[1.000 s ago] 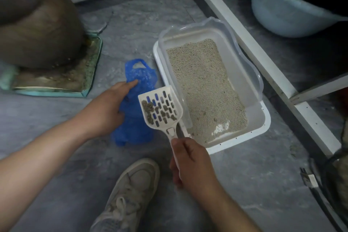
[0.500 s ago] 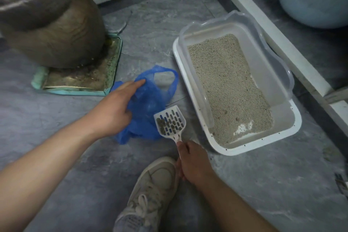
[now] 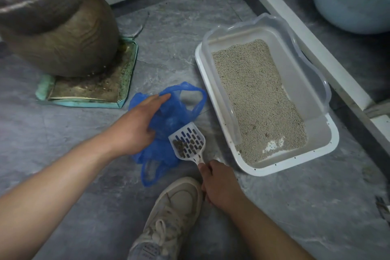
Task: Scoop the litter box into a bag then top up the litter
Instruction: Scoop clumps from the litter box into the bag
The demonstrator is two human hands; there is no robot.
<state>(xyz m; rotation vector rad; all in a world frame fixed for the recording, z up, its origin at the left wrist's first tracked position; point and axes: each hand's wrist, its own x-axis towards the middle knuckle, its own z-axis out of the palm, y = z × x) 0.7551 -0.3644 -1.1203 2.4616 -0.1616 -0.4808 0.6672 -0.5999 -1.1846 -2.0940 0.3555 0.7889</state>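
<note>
Head view: loaded scoop [image 3: 187, 143] over blue bag [image 3: 168, 118], between both hands.

The bag [image 3: 168, 116] under my left hand [image 3: 135, 126] is thin, crinkled, glossy blue plastic. My scoop [image 3: 187, 143] is smooth white slotted plastic. The litter box [image 3: 211, 95] has a translucent plastic rim; its litter [image 3: 257, 95] looks grainy, matt. Floor [image 3: 173, 40]: smooth grey stone-look tile.

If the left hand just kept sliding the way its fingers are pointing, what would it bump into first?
The left hand rests on the blue bag, fingers pointing up and right. Going on, it would first meet the bag's loop handle, then probably the litter box rim, though depth is hard to judge.
</note>
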